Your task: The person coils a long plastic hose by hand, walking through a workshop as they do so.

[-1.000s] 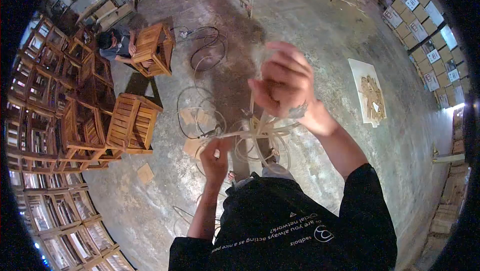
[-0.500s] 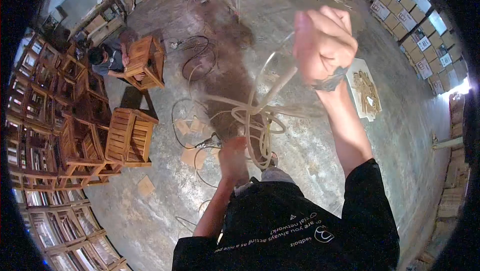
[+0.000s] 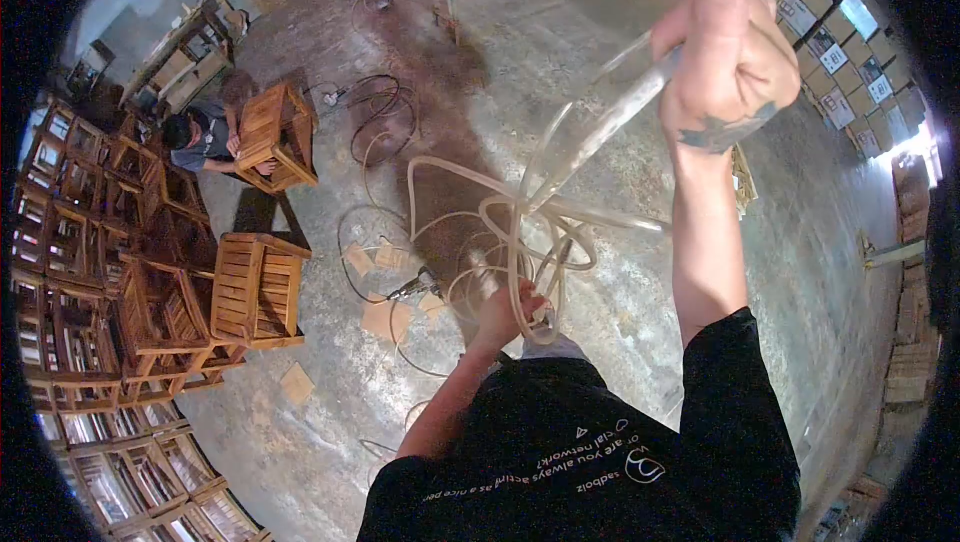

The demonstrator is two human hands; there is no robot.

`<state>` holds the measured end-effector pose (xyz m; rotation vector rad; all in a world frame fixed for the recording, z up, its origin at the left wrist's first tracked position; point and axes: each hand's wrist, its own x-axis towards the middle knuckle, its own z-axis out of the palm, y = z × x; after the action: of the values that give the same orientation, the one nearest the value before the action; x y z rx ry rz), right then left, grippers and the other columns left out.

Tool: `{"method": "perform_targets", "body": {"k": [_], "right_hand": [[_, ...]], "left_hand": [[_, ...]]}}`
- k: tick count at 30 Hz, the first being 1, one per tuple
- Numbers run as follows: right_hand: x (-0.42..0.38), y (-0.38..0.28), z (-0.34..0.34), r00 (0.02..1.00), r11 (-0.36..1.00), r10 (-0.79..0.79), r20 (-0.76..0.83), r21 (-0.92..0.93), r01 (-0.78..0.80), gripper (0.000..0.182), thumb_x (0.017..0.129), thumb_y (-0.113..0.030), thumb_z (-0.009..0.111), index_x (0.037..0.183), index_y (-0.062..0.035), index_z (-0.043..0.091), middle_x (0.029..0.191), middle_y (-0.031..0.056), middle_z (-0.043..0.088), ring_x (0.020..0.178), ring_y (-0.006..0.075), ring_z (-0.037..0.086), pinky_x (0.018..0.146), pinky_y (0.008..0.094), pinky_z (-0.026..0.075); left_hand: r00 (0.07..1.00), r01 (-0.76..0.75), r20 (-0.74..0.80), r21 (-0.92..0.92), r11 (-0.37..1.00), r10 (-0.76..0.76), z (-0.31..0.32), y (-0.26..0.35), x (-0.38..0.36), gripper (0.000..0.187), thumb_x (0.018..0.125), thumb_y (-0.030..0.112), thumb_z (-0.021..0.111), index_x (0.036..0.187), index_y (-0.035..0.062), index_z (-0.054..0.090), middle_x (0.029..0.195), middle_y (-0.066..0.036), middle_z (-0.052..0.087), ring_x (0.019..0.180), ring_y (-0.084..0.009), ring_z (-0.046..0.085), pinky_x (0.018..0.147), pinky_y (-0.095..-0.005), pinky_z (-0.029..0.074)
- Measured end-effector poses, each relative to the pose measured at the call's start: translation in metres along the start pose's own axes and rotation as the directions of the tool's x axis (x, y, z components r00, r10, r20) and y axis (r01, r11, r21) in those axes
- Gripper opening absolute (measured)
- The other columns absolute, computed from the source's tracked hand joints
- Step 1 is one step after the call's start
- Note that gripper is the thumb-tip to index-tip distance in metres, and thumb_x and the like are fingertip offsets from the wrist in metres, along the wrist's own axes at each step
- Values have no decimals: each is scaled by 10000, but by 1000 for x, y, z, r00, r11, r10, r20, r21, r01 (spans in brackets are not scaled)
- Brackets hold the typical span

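Note:
A tangled, translucent hose (image 3: 516, 232) hangs in loose loops in front of my body. My right hand (image 3: 735, 67), raised high at the upper right, is closed in a fist round an upper stretch of it, with the thumb on top. Low down near my waist, my left hand (image 3: 508, 314) has its fingers curled on the lower loops. Some of those fingers are hidden by the tubing. One bend of the hose sticks out to the left, and another length stretches right below my raised forearm.
On the concrete floor lie a dark cable (image 3: 385, 122), a tool with a cord (image 3: 412, 287) and flat pieces of cardboard (image 3: 385, 320). Wooden chairs (image 3: 255, 292) are stacked at left, where a co-worker (image 3: 205, 137) handles a wooden piece (image 3: 278, 137). Cartons (image 3: 830, 57) line the right.
My right hand has risen and moved right, drawing the hose up. My left hand has shifted right onto the lower loops, and the tangle has spread.

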<state>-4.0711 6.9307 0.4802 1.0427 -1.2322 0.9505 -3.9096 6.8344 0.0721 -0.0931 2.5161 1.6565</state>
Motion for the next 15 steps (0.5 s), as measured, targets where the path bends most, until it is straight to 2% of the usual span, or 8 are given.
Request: {"method": "perform_targets", "body": {"k": [1,2,3,4,6,7,12,15], "right_hand": [[1,8,0,998,998,-61,-28,-1,61,475,911,-41,507,436,-46,481,417,4,417,388,112,300,487,308,236],[0,3,18,958,912,157,-242,408,-46,477,911,-27,499,435,-43,466,416,4,412,395,104,298,481,301,229],[0,-2,36,826,670,360,-433,737,95,479,911,-14,490,434,-40,450,414,4,407,402,96,296,475,293,222],[2,-1,19,921,905,166,-352,425,-1,477,910,-9,489,436,-40,450,412,2,405,396,95,292,473,292,220],[5,7,5,983,997,-27,-181,62,39,475,912,-8,483,439,-40,450,410,0,403,389,93,291,467,285,218],[6,15,4,982,992,-74,-176,89,91,477,915,-10,480,441,-40,450,410,-1,403,386,93,293,463,279,220],[17,17,-23,996,998,-2,-88,-68,-5,485,931,-66,463,446,-36,455,429,11,423,421,94,346,488,255,272],[22,29,-45,963,940,199,-180,-242,-240,475,907,-132,480,445,-23,478,452,33,472,493,118,422,637,279,364]], "left_hand": [[999,-13,-31,21,1000,13,2,6,1,392,781,358,695,998,42,613,823,-118,642,785,-248,641,662,-365,504],[998,-25,-64,42,999,28,4,15,1,375,780,350,693,979,42,613,807,-121,634,772,-261,637,658,-373,502],[994,-38,-96,64,997,44,7,22,3,359,780,343,691,960,42,614,792,-124,626,760,-273,633,654,-380,500],[985,-96,-138,70,993,105,14,25,8,348,781,338,687,953,45,613,780,-129,619,754,-286,628,651,-389,496],[949,-216,-216,93,972,232,22,32,19,324,783,328,679,939,51,612,758,-139,604,743,-311,619,645,-408,489],[967,-184,-159,115,976,201,22,33,22,318,789,328,673,930,49,613,771,-146,608,750,-318,618,649,-412,486],[999,-32,-39,139,990,38,36,-6,26,302,809,337,645,874,43,627,848,-162,632,777,-337,620,665,-423,474],[981,144,-85,-300,943,-177,21,-41,1,263,868,306,558,855,56,637,889,-147,647,803,-328,623,691,-410,480]]}}
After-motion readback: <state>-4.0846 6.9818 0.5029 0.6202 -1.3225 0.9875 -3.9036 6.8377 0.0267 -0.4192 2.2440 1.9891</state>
